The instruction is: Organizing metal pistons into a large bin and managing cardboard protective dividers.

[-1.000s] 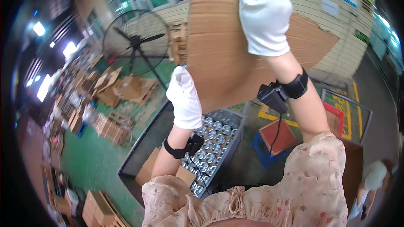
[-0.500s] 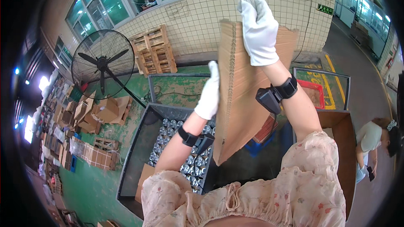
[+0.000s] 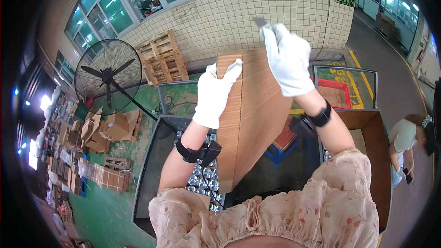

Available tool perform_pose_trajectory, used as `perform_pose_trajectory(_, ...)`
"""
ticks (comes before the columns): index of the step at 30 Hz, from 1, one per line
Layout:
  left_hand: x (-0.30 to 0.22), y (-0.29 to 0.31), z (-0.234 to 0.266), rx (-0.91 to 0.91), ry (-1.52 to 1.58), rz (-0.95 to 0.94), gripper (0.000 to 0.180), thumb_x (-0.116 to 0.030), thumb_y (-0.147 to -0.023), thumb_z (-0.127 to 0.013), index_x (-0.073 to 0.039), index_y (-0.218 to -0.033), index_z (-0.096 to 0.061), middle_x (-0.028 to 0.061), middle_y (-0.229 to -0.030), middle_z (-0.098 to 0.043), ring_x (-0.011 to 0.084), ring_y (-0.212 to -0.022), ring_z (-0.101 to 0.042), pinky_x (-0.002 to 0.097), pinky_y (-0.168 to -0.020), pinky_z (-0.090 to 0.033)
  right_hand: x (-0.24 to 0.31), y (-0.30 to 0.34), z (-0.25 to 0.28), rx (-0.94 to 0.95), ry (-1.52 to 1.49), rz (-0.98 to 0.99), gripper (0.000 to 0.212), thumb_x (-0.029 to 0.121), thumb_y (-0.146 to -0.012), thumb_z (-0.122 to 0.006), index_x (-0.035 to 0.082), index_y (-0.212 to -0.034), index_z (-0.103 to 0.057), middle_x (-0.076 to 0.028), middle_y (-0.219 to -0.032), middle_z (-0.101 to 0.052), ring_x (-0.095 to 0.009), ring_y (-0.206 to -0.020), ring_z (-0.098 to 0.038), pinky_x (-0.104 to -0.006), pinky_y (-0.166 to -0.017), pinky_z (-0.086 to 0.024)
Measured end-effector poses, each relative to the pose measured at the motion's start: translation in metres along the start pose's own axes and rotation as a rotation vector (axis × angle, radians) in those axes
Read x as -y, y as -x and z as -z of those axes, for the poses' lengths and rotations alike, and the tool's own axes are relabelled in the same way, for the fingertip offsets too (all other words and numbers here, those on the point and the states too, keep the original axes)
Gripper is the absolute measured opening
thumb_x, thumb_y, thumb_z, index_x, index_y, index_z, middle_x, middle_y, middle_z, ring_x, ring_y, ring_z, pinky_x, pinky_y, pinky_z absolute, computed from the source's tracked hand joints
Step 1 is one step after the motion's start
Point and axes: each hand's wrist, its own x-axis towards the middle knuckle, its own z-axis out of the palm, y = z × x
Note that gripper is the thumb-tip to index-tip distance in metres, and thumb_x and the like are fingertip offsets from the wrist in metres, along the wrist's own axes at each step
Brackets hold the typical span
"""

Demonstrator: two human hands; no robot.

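Note:
A folded brown cardboard box (image 3: 257,110) stands tilted in front of me. My left hand (image 3: 216,94), in a white glove, grips its left edge, with the thumb on the near face and the fingers behind. My right hand (image 3: 289,57), also gloved, is closed on a scraper with a flat metal blade (image 3: 260,21). The blade points up and left, above the cardboard's top edge, and looks slightly blurred. Most of the scraper's handle is hidden in the glove. Below the cardboard, shiny round metal parts (image 3: 206,173) stand in rows in a dark bin (image 3: 154,156).
A black floor fan (image 3: 108,76) and a wooden pallet (image 3: 161,57) stand at the far left. Cardboard boxes (image 3: 112,126) lie on the green floor. A red crate (image 3: 333,94) sits beyond the bin. At right, a person (image 3: 404,140) bends beside a brown-walled bin (image 3: 374,156).
My right hand has come down with the scraper. The cardboard has turned and lowered, showing its left side panel. My left hand has shifted left and now wraps round its edge.

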Motion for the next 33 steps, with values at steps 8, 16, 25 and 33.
perform_pose_trajectory(8,0.010,0.008,-0.027,-0.044,0.158,-0.066,0.026,-0.022,-0.086,-0.071,-0.001,-0.102,-0.070,0.0000,-0.092,-0.067,0.0026,-0.076,-0.056,0.0189,-0.067,-0.044,0.005,0.032,0.037,0.139,0.211,0.262,0.025,0.022,-0.090,-0.060,0.008,-0.070,-0.053,-0.004,-0.045,-0.046,-0.020,-0.040,-0.053,-0.0340,-0.038,-0.039)
perform_pose_trajectory(16,0.019,0.013,-0.036,-0.016,-0.071,-0.148,0.023,-0.012,-0.087,-0.070,0.001,-0.105,-0.066,0.0013,-0.096,-0.068,0.0056,-0.083,-0.059,0.0210,-0.074,-0.046,0.002,0.026,0.049,0.256,0.222,0.251,0.024,0.023,-0.089,-0.058,0.007,-0.072,-0.055,-0.008,-0.052,-0.057,-0.024,-0.046,-0.058,-0.0351,-0.043,-0.043)
perform_pose_trajectory(25,0.022,0.016,-0.026,-0.098,-0.459,-0.545,0.015,-0.013,-0.083,-0.070,-0.004,-0.094,-0.068,0.0087,-0.087,-0.067,0.0198,-0.075,-0.064,0.0286,-0.065,-0.050,0.012,0.016,0.043,0.403,0.219,0.333,0.016,0.019,-0.084,-0.057,0.006,-0.073,-0.058,-0.010,-0.054,-0.059,-0.027,-0.049,-0.060,-0.0381,-0.047,-0.046)
perform_pose_trajectory(33,0.023,0.019,-0.025,-0.128,-0.660,-0.694,0.012,-0.007,-0.079,-0.071,-0.004,-0.089,-0.065,0.0101,-0.079,-0.064,0.0280,-0.066,-0.061,0.0325,-0.062,-0.049,0.013,0.030,0.034,0.270,0.180,0.271,0.014,0.016,-0.082,-0.059,0.007,-0.071,-0.056,-0.008,-0.049,-0.054,-0.024,-0.045,-0.057,-0.0352,-0.044,-0.044)
